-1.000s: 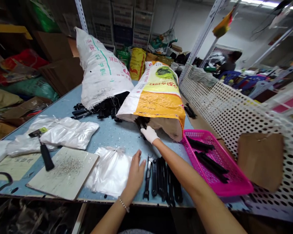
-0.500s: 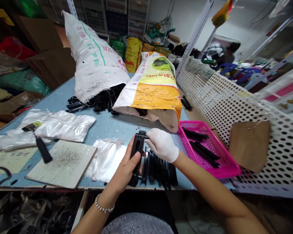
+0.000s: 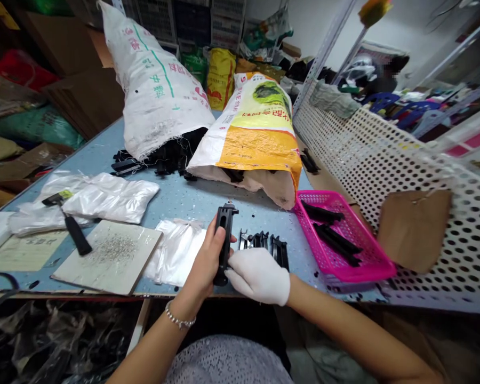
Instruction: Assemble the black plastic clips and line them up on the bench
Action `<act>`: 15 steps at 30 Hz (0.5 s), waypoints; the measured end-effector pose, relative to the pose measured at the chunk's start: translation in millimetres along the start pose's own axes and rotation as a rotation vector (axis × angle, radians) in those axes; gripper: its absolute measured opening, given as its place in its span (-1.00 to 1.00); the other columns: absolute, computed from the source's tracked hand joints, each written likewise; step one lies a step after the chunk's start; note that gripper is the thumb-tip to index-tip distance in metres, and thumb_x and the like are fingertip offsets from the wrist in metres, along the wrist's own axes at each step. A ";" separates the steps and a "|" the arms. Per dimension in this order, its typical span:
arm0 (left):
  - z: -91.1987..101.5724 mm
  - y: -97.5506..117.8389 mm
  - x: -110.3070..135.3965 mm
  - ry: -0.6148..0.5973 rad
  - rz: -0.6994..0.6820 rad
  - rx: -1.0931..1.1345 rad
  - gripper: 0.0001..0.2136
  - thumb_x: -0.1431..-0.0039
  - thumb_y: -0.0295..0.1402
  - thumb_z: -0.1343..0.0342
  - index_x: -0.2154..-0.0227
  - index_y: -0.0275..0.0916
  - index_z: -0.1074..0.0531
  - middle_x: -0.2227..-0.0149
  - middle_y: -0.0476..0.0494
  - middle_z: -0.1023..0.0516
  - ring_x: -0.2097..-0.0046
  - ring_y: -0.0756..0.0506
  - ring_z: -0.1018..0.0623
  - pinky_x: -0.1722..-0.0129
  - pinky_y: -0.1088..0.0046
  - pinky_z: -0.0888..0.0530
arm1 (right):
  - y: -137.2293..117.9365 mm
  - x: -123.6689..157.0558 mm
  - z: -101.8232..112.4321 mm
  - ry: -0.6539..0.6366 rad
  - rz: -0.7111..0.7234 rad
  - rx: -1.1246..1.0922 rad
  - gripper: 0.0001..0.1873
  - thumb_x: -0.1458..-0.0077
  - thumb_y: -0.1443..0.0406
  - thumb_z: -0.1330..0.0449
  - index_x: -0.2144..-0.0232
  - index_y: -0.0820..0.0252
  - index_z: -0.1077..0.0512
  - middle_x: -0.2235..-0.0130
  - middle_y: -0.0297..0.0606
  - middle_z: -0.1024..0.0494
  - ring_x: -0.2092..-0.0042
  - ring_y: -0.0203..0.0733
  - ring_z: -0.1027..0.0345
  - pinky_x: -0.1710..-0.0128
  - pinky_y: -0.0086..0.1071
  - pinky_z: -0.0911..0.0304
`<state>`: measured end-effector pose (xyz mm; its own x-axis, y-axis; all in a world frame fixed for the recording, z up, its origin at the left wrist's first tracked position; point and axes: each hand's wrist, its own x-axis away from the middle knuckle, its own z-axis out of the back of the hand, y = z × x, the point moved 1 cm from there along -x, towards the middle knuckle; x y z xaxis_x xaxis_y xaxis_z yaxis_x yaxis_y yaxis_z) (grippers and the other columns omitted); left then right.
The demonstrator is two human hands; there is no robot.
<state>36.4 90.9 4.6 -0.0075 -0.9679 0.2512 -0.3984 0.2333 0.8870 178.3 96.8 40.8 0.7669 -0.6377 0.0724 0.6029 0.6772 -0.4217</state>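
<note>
My bare left hand (image 3: 208, 258) is wrapped round a long black plastic part (image 3: 224, 240) with a slot near its top, held upright above the table's front edge. My right hand (image 3: 260, 276), in a white glove, is closed at the lower right side of that part. Whatever its fingers pinch is hidden. Behind the glove lies a row of similar black parts (image 3: 279, 250), partly covered by it. To the left of my left hand is a stack of clear plastic bags (image 3: 176, 248).
A pink basket (image 3: 352, 274) with several black parts stands right, beside a perforated white panel (image 3: 408, 160). A white sack (image 3: 156, 96) and an orange-yellow sack (image 3: 260, 144) spill black parts. At left are a hammer (image 3: 77, 234), a board (image 3: 92, 274) with small metal bits, and bagged plastic (image 3: 112, 197).
My gloved right hand has moved from the top of the black part down to its lower end, uncovering the tops of the row behind. My left hand keeps hold of the part.
</note>
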 end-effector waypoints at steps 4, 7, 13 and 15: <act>9.5 -31.2 -4.7 0.227 -0.110 -0.106 -0.30 -0.06 -0.12 -0.30 -0.19 -0.08 -0.08 0.22 -0.04 -0.46 0.31 -0.03 -0.53 0.26 0.43 -0.49 | 5.4 -3.6 -31.0 -0.048 -0.247 -0.547 -0.68 -0.30 0.23 0.11 0.48 0.17 -0.25 0.52 -0.39 -0.30 0.51 -0.34 -0.16 0.45 -0.48 -0.13; 25.7 -56.4 -13.7 0.283 -0.085 -0.092 -0.42 -0.11 -0.10 -0.23 -0.11 -0.15 -0.15 0.05 -0.17 -0.44 0.10 -0.14 -0.56 0.08 0.26 -0.49 | 26.1 -20.5 -35.2 -0.233 -0.370 -0.778 -0.57 -0.33 0.14 0.13 0.51 0.18 -0.28 0.60 -0.45 -0.23 0.60 -0.37 -0.11 0.54 -0.50 -0.11; 27.9 -103.6 -19.4 0.130 -0.133 -0.501 -0.49 -0.30 -0.12 0.01 -0.22 -0.26 -0.23 -0.24 -0.36 -0.29 -0.29 -0.29 -0.25 -0.30 0.02 -0.15 | 117.1 -118.4 29.9 0.312 -0.622 -0.332 -0.64 -0.33 0.10 0.02 0.08 0.21 -0.43 0.02 -0.08 -0.51 -0.06 -0.07 -0.34 -0.04 -0.28 -0.19; 20.6 -116.9 -19.0 0.136 -0.244 -0.699 -0.48 -0.33 -0.19 0.07 -0.26 -0.33 -0.19 -0.31 -0.42 -0.16 -0.34 -0.31 -0.14 -0.33 -0.03 -0.06 | 142.7 -155.2 49.7 0.385 -0.702 -0.348 -0.66 -0.31 0.16 -0.05 0.01 0.26 -0.41 -0.07 0.04 -0.44 -0.15 0.03 -0.26 -0.12 -0.18 -0.14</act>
<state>64.2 80.1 -111.9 0.1382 -0.9902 0.0216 0.3015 0.0628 0.9514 156.1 310.7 14.2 0.0782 -0.9877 0.1351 0.7584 -0.0290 -0.6511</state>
